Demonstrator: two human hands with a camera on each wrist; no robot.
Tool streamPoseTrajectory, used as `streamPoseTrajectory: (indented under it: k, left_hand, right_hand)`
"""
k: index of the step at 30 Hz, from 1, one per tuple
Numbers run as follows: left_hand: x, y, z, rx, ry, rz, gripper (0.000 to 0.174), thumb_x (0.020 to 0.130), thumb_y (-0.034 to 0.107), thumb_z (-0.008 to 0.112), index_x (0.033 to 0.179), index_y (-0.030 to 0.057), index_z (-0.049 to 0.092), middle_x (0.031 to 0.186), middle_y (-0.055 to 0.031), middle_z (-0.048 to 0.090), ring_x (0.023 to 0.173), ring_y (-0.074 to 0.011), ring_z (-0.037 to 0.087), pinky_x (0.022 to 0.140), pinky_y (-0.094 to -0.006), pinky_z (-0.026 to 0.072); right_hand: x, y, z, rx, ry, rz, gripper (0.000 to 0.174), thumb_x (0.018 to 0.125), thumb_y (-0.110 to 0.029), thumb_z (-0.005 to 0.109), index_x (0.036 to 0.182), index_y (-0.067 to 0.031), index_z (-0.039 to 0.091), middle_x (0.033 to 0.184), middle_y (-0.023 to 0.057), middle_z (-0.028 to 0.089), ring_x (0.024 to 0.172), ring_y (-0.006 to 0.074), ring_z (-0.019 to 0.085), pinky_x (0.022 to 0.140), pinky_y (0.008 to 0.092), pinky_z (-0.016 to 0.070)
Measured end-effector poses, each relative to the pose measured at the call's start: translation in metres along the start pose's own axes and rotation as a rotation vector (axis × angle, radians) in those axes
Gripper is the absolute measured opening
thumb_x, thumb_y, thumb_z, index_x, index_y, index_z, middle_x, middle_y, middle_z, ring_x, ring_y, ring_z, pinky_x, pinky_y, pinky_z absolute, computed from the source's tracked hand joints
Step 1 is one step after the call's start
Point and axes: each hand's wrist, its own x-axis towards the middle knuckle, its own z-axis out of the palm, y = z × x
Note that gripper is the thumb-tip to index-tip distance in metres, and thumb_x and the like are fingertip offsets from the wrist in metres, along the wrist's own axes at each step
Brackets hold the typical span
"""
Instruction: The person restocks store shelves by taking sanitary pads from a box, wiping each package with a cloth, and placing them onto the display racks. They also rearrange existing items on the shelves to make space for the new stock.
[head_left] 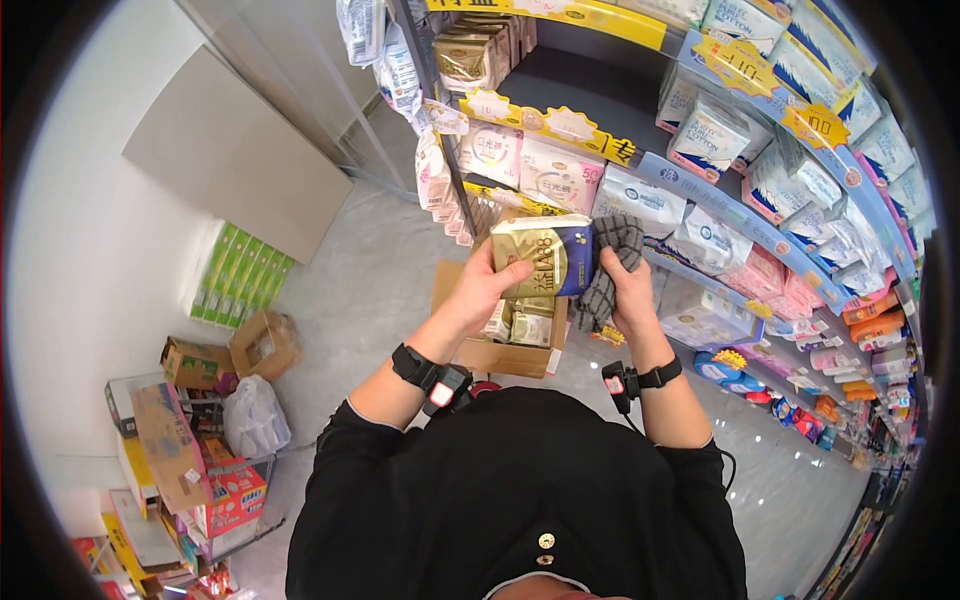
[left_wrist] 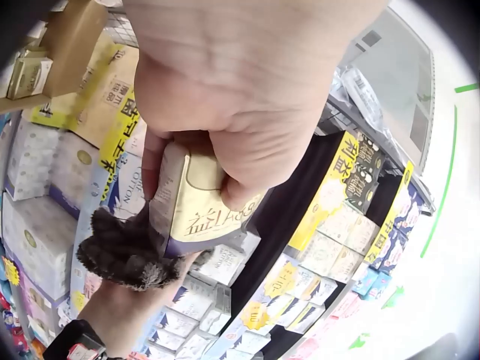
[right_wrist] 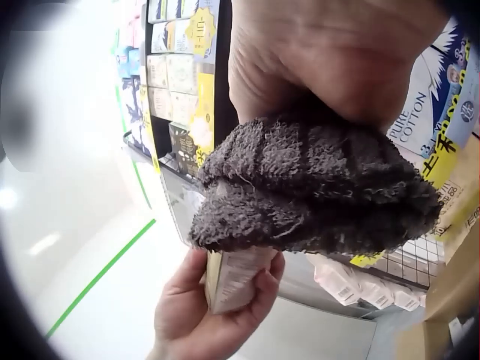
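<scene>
My left hand [head_left: 488, 284] grips a gold and dark blue package [head_left: 541, 257] by its gold end, thumb across the front. The left wrist view shows the same package [left_wrist: 196, 202] from close up, fingers wrapped around it. In my right hand [head_left: 627, 290] is a dark grey checked cloth [head_left: 611, 268], bunched up and lying against the package's blue end. Seen from the right wrist, the folded cloth [right_wrist: 315, 187] covers most of that hand's fingers. Below the hands stands an open cardboard box [head_left: 508, 357] with similar gold packages [head_left: 531, 328] inside.
Shelves of packaged goods [head_left: 709, 137] rise in front and along the right, with yellow price strips [head_left: 545, 118]. To the left, a grey panel [head_left: 235, 150] leans by the wall near green-striped packs [head_left: 240, 277]. Cartons [head_left: 170, 445] and a white plastic bag [head_left: 255, 418] sit at lower left.
</scene>
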Motion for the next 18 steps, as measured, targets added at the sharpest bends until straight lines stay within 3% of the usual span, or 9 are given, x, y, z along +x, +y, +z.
streamPoseTrajectory:
  k: [2, 4, 8, 9, 12, 13, 14, 16, 18]
  left_hand:
    - [0.003, 0.014, 0.000, 0.033, 0.056, 0.000, 0.048, 0.086, 0.011, 0.070, 0.127, 0.0001, 0.048, 0.115, -0.0067, 0.061, 0.104, -0.0139, 0.058, 0.090, -0.0299, 0.0485]
    - [0.006, 0.029, -0.005, 0.283, -0.052, -0.090, 0.046, 0.083, 0.013, 0.074, 0.122, -0.0012, 0.054, 0.107, -0.0053, 0.064, 0.098, -0.0125, 0.060, 0.087, -0.0285, 0.0493]
    - [0.012, 0.031, 0.010, 0.548, -0.115, -0.048, 0.038, 0.079, 0.013, 0.075, 0.112, -0.0016, 0.062, 0.094, -0.0037, 0.067, 0.085, -0.0094, 0.060, 0.078, -0.0267, 0.0496]
    - [0.014, 0.028, 0.010, 0.576, -0.109, 0.031, 0.038, 0.078, 0.014, 0.075, 0.110, -0.0011, 0.063, 0.091, -0.0043, 0.067, 0.082, -0.0092, 0.059, 0.074, -0.0280, 0.0501]
    - [0.015, 0.022, 0.008, 0.674, -0.067, 0.007, 0.035, 0.078, 0.015, 0.075, 0.108, -0.0006, 0.064, 0.089, -0.0045, 0.067, 0.081, -0.0093, 0.060, 0.069, -0.0281, 0.0506]
    - [0.016, 0.016, 0.009, 0.636, -0.024, 0.083, 0.042, 0.079, 0.016, 0.075, 0.115, 0.0011, 0.060, 0.095, -0.0066, 0.067, 0.081, -0.0102, 0.061, 0.065, -0.0268, 0.0507]
    - [0.015, 0.012, 0.010, 0.633, -0.030, 0.079, 0.042, 0.079, 0.016, 0.075, 0.115, 0.0011, 0.060, 0.095, -0.0066, 0.067, 0.081, -0.0102, 0.061, 0.065, -0.0268, 0.0507]
    - [0.010, 0.021, 0.020, 0.255, 0.139, -0.050, 0.055, 0.081, 0.010, 0.072, 0.129, -0.0004, 0.049, 0.111, -0.0073, 0.063, 0.095, -0.0121, 0.061, 0.081, -0.0254, 0.0496]
    - [0.009, 0.011, 0.021, 0.258, 0.117, -0.067, 0.057, 0.082, 0.011, 0.071, 0.132, 0.0002, 0.046, 0.115, -0.0089, 0.062, 0.099, -0.0144, 0.061, 0.085, -0.0274, 0.0493]
  right_hand:
    - [-0.004, -0.001, -0.001, -0.013, 0.003, -0.016, 0.033, 0.089, -0.016, 0.068, 0.117, -0.0011, 0.059, 0.109, 0.0061, 0.064, 0.096, 0.0148, 0.060, 0.084, 0.0301, 0.0486]
    - [-0.010, -0.011, 0.003, 0.008, -0.049, -0.047, 0.034, 0.088, -0.017, 0.068, 0.116, -0.0006, 0.059, 0.108, 0.0061, 0.064, 0.096, 0.0153, 0.060, 0.085, 0.0310, 0.0481]
    - [-0.017, -0.011, 0.011, -0.296, -0.319, -0.103, 0.053, 0.079, -0.017, 0.077, 0.123, -0.0012, 0.052, 0.116, 0.0064, 0.061, 0.103, 0.0143, 0.057, 0.090, 0.0327, 0.0464]
    - [-0.018, -0.010, 0.011, -0.288, -0.316, -0.061, 0.054, 0.076, -0.013, 0.079, 0.122, -0.0014, 0.053, 0.114, 0.0057, 0.062, 0.101, 0.0136, 0.058, 0.089, 0.0320, 0.0471]
    - [-0.021, -0.006, 0.011, -0.265, -0.240, 0.002, 0.050, 0.078, -0.010, 0.078, 0.121, -0.0019, 0.055, 0.110, 0.0050, 0.064, 0.098, 0.0135, 0.060, 0.087, 0.0308, 0.0486]
    - [-0.023, -0.003, 0.013, -0.179, -0.191, -0.009, 0.041, 0.081, -0.006, 0.074, 0.118, -0.0023, 0.057, 0.107, 0.0048, 0.065, 0.094, 0.0137, 0.062, 0.084, 0.0295, 0.0503]
    - [-0.025, -0.001, 0.013, -0.180, -0.184, -0.008, 0.041, 0.081, -0.006, 0.074, 0.118, -0.0023, 0.057, 0.107, 0.0048, 0.065, 0.094, 0.0137, 0.062, 0.084, 0.0295, 0.0503]
    - [-0.024, 0.002, 0.014, 0.037, -0.047, 0.047, 0.035, 0.083, -0.004, 0.071, 0.115, -0.0024, 0.057, 0.106, 0.0052, 0.065, 0.094, 0.0139, 0.062, 0.083, 0.0293, 0.0513]
    - [-0.025, 0.008, 0.016, 0.107, 0.006, 0.065, 0.032, 0.084, -0.003, 0.069, 0.114, -0.0024, 0.057, 0.106, 0.0056, 0.065, 0.093, 0.0138, 0.062, 0.081, 0.0289, 0.0517]
